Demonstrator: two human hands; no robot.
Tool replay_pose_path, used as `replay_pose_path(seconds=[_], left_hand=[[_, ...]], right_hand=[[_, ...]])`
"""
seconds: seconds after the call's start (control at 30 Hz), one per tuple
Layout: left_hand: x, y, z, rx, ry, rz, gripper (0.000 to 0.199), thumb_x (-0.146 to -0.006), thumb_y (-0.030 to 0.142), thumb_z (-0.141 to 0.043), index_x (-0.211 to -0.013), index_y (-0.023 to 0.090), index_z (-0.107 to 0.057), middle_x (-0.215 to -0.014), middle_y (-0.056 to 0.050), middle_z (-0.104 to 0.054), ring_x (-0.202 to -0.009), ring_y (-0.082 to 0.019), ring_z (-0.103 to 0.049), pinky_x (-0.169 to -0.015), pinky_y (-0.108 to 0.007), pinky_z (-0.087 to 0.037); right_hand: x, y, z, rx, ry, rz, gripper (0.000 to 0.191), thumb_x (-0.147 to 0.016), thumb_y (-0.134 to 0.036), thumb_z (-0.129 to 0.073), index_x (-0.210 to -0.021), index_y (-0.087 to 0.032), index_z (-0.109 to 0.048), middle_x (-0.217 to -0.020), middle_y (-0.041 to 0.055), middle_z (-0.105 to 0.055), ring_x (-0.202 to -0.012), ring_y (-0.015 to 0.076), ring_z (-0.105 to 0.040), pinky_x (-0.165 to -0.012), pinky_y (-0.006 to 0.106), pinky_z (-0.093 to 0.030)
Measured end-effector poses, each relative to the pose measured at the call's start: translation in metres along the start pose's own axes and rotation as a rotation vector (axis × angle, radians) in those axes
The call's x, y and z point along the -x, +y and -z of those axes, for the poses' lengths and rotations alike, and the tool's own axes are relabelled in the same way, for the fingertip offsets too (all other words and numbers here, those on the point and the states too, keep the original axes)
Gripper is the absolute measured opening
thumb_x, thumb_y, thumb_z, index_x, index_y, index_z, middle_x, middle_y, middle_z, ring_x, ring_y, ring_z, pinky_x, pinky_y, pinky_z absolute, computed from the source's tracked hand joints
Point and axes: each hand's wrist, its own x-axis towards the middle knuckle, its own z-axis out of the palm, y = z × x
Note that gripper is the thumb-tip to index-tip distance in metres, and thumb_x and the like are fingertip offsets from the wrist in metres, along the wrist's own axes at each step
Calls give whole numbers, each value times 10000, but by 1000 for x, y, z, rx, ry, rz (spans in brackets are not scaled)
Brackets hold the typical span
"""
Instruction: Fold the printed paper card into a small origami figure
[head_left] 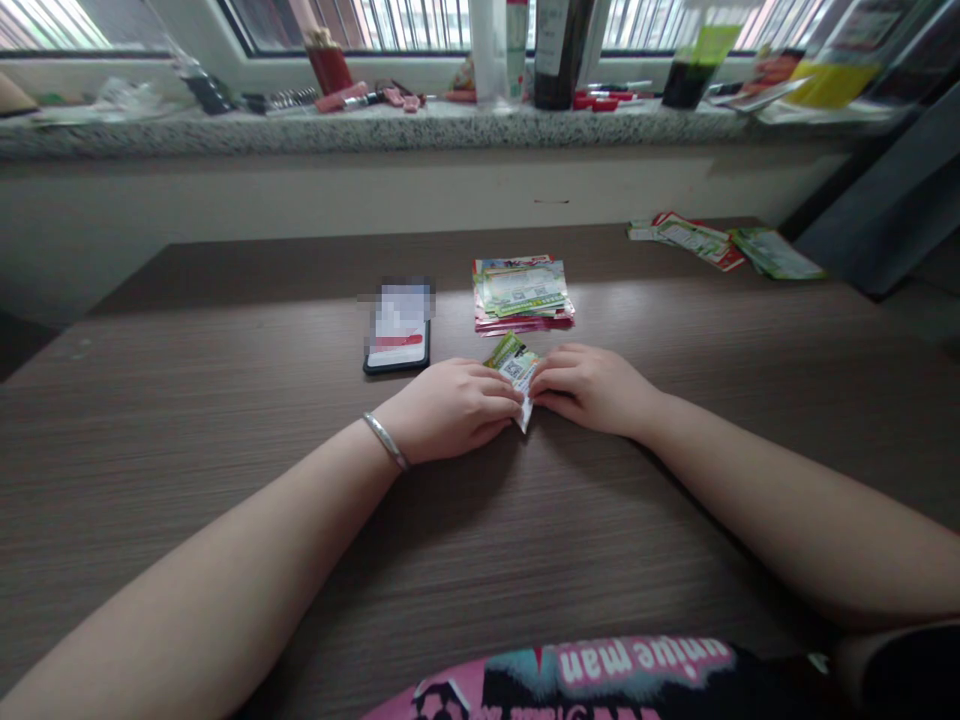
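Between my two hands is a small green and white printed packet (514, 366), bent or folded to a point towards me. A square printed code shows on its face. My left hand (459, 405), with a silver bangle at the wrist, grips its left side, fingers pressed together. From the other side my right hand (589, 388) pinches the right edge with thumb and fingertips. Just beyond the packet lies a stack of printed packets (523, 290), green and white on top with red and pink edges below.
A phone (397, 328) with its screen lit lies left of the stack on the brown wooden table (247, 400). More flat packets (701, 240) are spread at the far right corner. Behind, the granite windowsill (420, 130) carries bottles, a red container (328, 66) and small clutter.
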Motion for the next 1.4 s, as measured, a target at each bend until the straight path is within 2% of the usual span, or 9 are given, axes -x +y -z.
replay_pose_path(seconds=[0.23,0.6,0.83,1.03,1.23,1.4], left_hand=[[0,0,0,68,-4,9,239,-897,221,-493,-1069,227,-658,-1095,-38,-688,-1015,-196,-629,-889,-344,-500],[2,-1,3,157,-65,-3,291,-842,195,-533,-1078,281,-681,-1140,-37,-647,-1031,-215,-586,-915,-387,-486],[1,0,4,178,-90,26,282,-860,188,-503,-1058,270,-686,-1143,-29,-645,-1037,-209,-583,-945,-379,-470],[2,1,5,180,-96,42,280,-852,189,-504,-1043,277,-690,-1137,-28,-643,-1029,-207,-590,-928,-375,-476],[0,0,5,175,-100,38,301,-848,173,-498,-1062,264,-690,-1127,-33,-647,-1051,-213,-578,-947,-373,-467],[1,-1,4,206,-97,64,305,-841,158,-507,-1042,283,-700,-1138,-23,-640,-1036,-200,-584,-947,-365,-467]], right_hand=[[0,-3,2,21,-6,-38,174,-902,-305,-542,-939,-213,-686,-973,46,-699,-923,181,-613,-800,314,-459],[0,10,8,-89,-62,134,148,-892,-299,-553,-922,-224,-677,-1000,51,-693,-937,180,-616,-817,316,-466],[0,7,9,-79,-85,118,159,-891,-333,-562,-903,-227,-681,-1039,34,-694,-960,183,-622,-830,312,-466],[-1,1,6,-29,-83,53,195,-912,-335,-525,-924,-214,-677,-993,44,-700,-941,189,-622,-814,318,-466],[-3,-2,1,-52,-13,-9,160,-877,-340,-582,-919,-220,-679,-983,47,-701,-941,204,-610,-824,342,-464],[-3,0,-1,-107,-7,-65,143,-859,-339,-613,-917,-230,-685,-971,40,-699,-956,203,-605,-855,360,-465]])
